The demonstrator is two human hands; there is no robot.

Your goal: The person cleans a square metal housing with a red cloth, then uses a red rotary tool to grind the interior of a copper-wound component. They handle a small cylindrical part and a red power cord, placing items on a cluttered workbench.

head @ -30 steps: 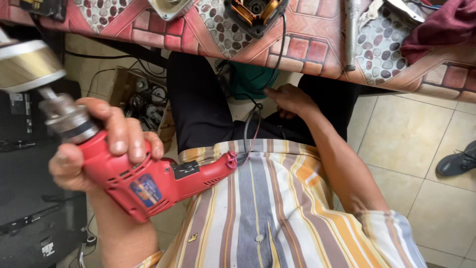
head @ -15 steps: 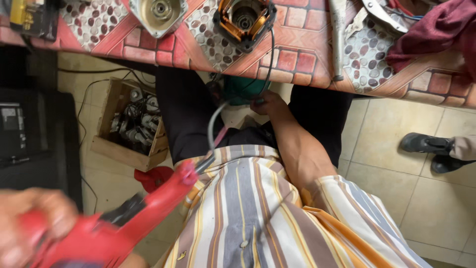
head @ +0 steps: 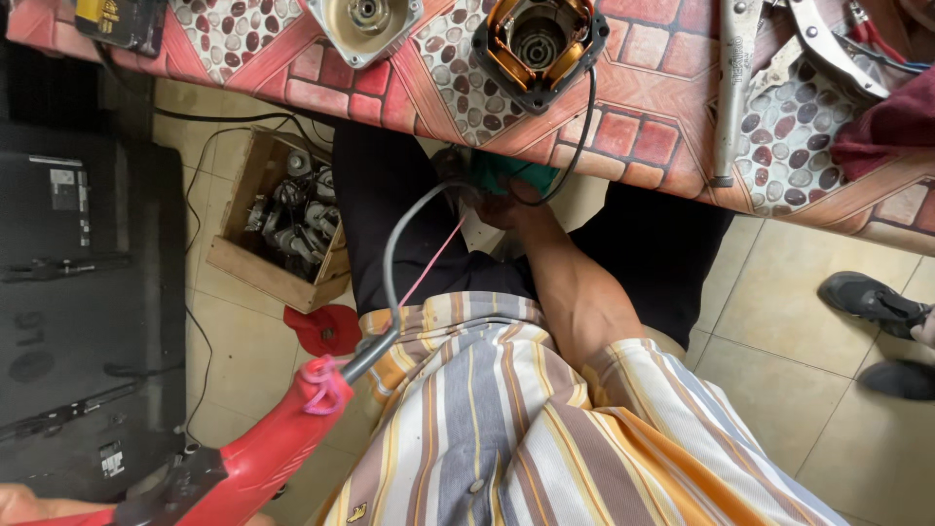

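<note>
A red power drill (head: pixel 243 468) lies at about seven o'clock in the view, its handle end pointing up toward the middle, where a grey cord (head: pixel 399 244) leaves it through a pink tie (head: pixel 326 380). The cord arcs up toward twelve o'clock, and a thin pink string (head: pixel 433 261) runs beside it toward the lap. The left hand (head: pixel 24 505) shows only as a sliver at the bottom-left corner, touching the drill's body; whether it is clenched around the tool cannot be told. The right hand (head: pixel 506 205) is low between the knees near the centre, just under the table edge, closed around the cord next to a green object (head: pixel 521 175). The patterned tabletop (head: pixel 643 136) spans ten to two o'clock and carries a pale round motor housing (head: pixel 362 24), an open motor casing with copper windings (head: pixel 541 44), a yellow-and-black package (head: pixel 122 19) at the far upper left and locking pliers (head: pixel 735 88) toward one o'clock. At ten o'clock, a wooden box of metal parts (head: pixel 282 224) sits on the floor, with a red lid (head: pixel 324 329) just below it. A black appliance (head: pixel 83 292) fills nine o'clock, bearing a small white rectangular label near its top and another near its lower edge. Another person's dark shoes (head: pixel 877 307) stand at three o'clock.
</note>
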